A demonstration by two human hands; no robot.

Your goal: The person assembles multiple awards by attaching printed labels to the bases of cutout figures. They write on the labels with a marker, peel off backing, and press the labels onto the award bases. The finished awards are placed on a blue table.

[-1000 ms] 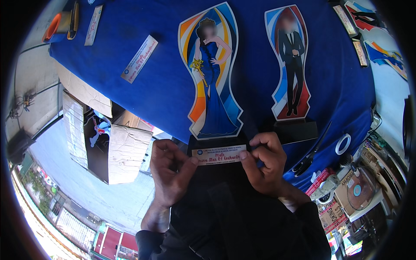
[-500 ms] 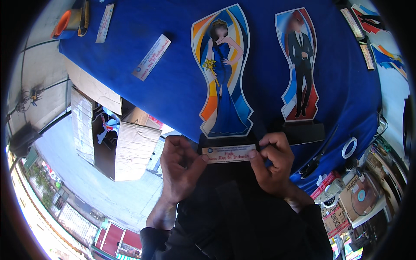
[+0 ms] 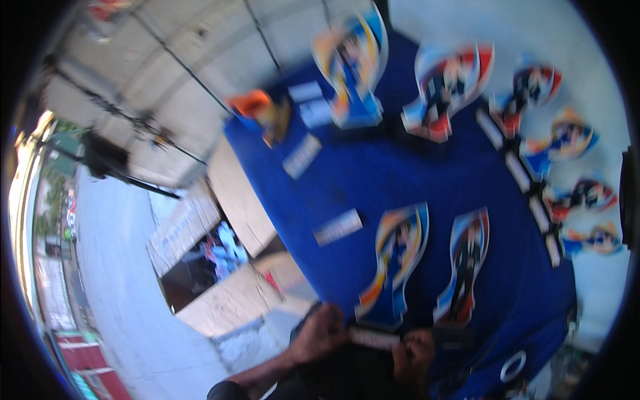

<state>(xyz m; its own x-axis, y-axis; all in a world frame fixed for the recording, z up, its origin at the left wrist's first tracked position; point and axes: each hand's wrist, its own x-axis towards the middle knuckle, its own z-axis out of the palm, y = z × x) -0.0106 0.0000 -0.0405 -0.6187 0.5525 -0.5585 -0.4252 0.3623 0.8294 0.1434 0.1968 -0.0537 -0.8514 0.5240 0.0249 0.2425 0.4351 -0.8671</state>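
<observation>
At the near edge of the blue-covered table, a pale label strip [image 3: 375, 339] stretches between my two hands. My left hand [image 3: 321, 335] has its fingers closed at the strip's left end, and my right hand [image 3: 415, 353] pinches the right end. Just beyond stands a shaped trophy plaque with a blue-gowned figure [image 3: 395, 270], with a dark base near the strip. Blur hides whether the strip touches that base. To its right is a similar plaque with a dark-suited figure [image 3: 467, 267] on a black base [image 3: 455, 337].
Several more plaques, such as a red-and-blue one [image 3: 450, 87], line the far and right edges of the blue tablecloth [image 3: 420, 180]. A loose label [image 3: 338, 227], an orange container [image 3: 252, 105] and a tape roll [image 3: 513, 366] lie about. An open cardboard box [image 3: 223, 293] stands left.
My view has swung up and leftward, bringing the far plaques into sight and blurring the picture. Both hands now appear lower, still at the label strip's ends.
</observation>
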